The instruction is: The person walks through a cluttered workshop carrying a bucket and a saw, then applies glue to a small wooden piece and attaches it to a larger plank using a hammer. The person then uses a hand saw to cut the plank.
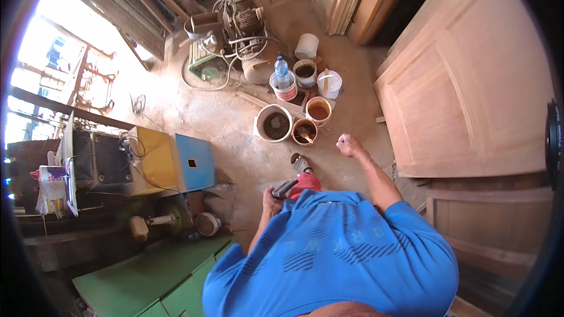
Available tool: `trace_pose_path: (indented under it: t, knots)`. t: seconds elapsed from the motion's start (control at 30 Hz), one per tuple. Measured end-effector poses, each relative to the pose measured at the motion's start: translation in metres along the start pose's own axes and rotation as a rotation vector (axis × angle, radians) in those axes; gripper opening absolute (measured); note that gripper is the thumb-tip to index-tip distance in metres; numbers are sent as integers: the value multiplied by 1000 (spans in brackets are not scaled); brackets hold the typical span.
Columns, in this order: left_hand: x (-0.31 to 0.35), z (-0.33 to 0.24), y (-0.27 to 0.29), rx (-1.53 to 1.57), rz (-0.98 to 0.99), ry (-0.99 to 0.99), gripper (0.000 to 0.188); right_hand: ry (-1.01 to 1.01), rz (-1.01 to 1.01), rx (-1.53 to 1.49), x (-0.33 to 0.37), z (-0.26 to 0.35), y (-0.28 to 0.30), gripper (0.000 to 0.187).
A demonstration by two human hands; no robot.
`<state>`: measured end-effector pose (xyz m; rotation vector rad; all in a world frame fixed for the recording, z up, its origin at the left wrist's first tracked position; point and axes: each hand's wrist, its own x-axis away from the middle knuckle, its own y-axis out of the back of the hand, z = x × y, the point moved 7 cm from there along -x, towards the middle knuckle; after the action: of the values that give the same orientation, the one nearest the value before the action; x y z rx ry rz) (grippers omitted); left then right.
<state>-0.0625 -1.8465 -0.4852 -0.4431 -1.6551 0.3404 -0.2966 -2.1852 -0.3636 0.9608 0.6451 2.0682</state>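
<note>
My left hand (271, 202) is closed around a dark, oblong object (285, 189) close to my waist; its kind does not show. Out in front, my right hand (348, 145) hangs over the floor with its fingers curled in, and whatever they may hold is hidden. The nearest vessel to it is a small bucket (298, 139) with dark contents and a brush (306, 137) leaning in it. Beside that stand a bucket of orange-brown liquid (318, 109) and a larger pale bucket (258, 126) with dark residue inside.
Farther back are a bucket holding a water bottle (282, 71), a white container (306, 46) and a compressor (249, 20) with loose hoses. A carved wooden door panel (464, 94) leans at the right. Blue and yellow boxes (195, 164) and a green surface (135, 282) are at the left.
</note>
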Motion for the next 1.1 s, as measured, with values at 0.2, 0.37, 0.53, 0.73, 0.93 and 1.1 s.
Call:
trace_pose_path:
  t: [0.2, 0.37, 0.53, 0.73, 0.93, 1.1]
  knots:
    - [-33, -46, -62, 50, -39, -59, 25, -6, 34, 197, -96, -41, 19, 25]
    - [-5, -65, -111, -63, -124, -216, 33, -117, 44, 259, -198, -47, 65, 39]
    - [14, 4, -92, 131, -361, -255, 44, -79, 130, 393, -337, -24, 74, 65]
    - [-5, 146, -114, 627, -566, -104, 45, 17, 278, 548, -489, -51, 15, 77]
    - [-22, 198, -130, 479, -710, -59, 35, -44, 594, 641, -572, -95, -33, 62]
    - [-28, 183, -180, 462, -708, -30, 32, -40, 577, 475, -587, -173, -42, 41]
